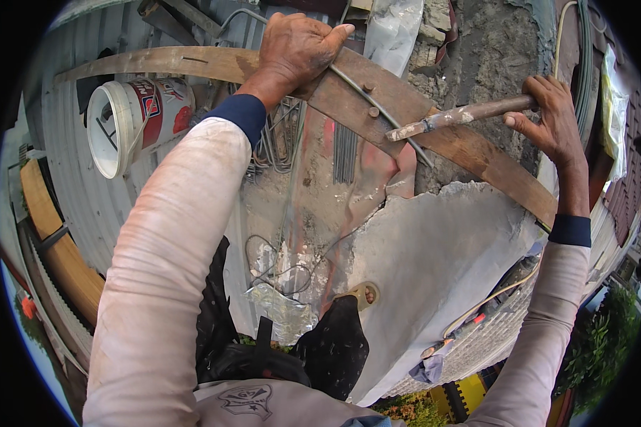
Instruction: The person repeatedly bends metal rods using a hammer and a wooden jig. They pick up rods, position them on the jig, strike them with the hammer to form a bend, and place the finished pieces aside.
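A weathered wooden plank (377, 99), brown, matt and grain-streaked, is being gripped by the left hand (295, 46), and two dull metal bolt heads are being shown on its face. A thin grey metal rod (377, 107) is being pressed along the plank. A wooden tool handle (470, 114), crusted with dried pale mortar, is being held by the right hand (552, 117). A rough, grainy concrete wall (491, 50) is being seen behind it. A smooth, glossy white plastic bucket (139, 117) is being seen lying on ribbed, matt grey corrugated metal sheeting (85, 192). Soft, faded cloth sleeves (171, 235) are being worn.
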The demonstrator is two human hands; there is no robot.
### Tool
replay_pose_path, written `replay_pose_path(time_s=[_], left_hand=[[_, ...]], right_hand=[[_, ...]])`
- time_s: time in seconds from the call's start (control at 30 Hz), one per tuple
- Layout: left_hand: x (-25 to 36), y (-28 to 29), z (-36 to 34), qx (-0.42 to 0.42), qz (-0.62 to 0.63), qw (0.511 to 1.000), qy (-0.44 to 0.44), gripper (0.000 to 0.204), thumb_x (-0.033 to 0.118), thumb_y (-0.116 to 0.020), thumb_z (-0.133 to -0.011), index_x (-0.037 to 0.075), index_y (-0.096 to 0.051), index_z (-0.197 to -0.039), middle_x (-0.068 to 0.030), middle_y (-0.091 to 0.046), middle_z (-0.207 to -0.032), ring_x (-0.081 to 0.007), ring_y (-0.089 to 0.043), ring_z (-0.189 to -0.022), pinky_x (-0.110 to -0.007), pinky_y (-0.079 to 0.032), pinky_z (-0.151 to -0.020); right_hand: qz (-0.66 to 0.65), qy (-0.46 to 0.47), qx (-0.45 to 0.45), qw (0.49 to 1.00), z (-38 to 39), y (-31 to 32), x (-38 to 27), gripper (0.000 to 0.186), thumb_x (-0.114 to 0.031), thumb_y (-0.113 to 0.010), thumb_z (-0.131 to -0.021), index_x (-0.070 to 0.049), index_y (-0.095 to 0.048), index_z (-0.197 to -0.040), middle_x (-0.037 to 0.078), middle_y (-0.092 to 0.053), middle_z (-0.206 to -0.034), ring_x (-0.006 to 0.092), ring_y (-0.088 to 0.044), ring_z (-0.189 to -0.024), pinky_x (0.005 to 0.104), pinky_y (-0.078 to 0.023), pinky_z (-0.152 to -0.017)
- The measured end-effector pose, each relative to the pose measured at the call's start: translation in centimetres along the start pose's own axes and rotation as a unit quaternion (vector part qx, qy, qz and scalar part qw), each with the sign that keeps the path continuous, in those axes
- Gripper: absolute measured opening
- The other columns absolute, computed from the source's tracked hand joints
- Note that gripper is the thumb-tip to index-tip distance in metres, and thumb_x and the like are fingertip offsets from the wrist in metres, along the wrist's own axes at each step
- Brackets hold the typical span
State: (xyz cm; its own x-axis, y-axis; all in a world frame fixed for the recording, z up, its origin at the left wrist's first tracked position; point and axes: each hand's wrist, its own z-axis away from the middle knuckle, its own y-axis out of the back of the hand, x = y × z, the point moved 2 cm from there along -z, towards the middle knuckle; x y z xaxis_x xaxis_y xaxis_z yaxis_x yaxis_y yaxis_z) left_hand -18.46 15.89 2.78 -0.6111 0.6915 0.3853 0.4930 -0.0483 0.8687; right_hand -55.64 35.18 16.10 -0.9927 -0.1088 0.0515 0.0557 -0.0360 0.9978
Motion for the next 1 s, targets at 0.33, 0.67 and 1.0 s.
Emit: replay_pose_path(time_s=[0.33,0.67,1.0], left_hand=[[0.7,0.2,-0.4,-0.008,-0.047,0.999,-0.004,0.059,0.052,-0.061,-0.104,0.011,-0.074,-0.064,-0.0122,-0.071,-0.066,-0.0380,-0.066,-0.061,-0.049,-0.053,-0.070],[0.7,0.5,-0.8,-0.063,-0.028,0.996,0.050,0.056,0.051,-0.060,-0.104,0.011,-0.079,-0.069,-0.0150,-0.073,-0.068,-0.0418,-0.070,-0.065,-0.051,-0.058,-0.069],[0.6,0.3,-1.6,-0.116,-0.001,0.990,0.084,0.056,0.057,-0.061,-0.102,0.012,-0.084,-0.079,-0.0179,-0.074,-0.071,-0.0424,-0.073,-0.071,-0.053,-0.058,-0.073]], right_hand=[[-0.005,-0.048,0.150,0.987,3.8,-0.8,-3.2,0.085,-0.086,-0.081,-0.071,-0.004,-0.063,-0.081,0.009,-0.054,-0.076,0.0283,-0.054,-0.079,0.0457,-0.043,-0.085],[0.020,-0.235,0.213,0.948,13.0,-2.8,-12.0,0.079,-0.082,-0.082,-0.074,-0.006,-0.060,-0.077,0.010,-0.054,-0.072,0.0305,-0.054,-0.074,0.0450,-0.041,-0.082],[0.050,-0.456,0.177,0.871,17.3,-4.5,-24.1,0.074,-0.076,-0.083,-0.079,-0.009,-0.052,-0.075,0.005,-0.048,-0.071,0.0271,-0.048,-0.072,0.0434,-0.035,-0.074]])
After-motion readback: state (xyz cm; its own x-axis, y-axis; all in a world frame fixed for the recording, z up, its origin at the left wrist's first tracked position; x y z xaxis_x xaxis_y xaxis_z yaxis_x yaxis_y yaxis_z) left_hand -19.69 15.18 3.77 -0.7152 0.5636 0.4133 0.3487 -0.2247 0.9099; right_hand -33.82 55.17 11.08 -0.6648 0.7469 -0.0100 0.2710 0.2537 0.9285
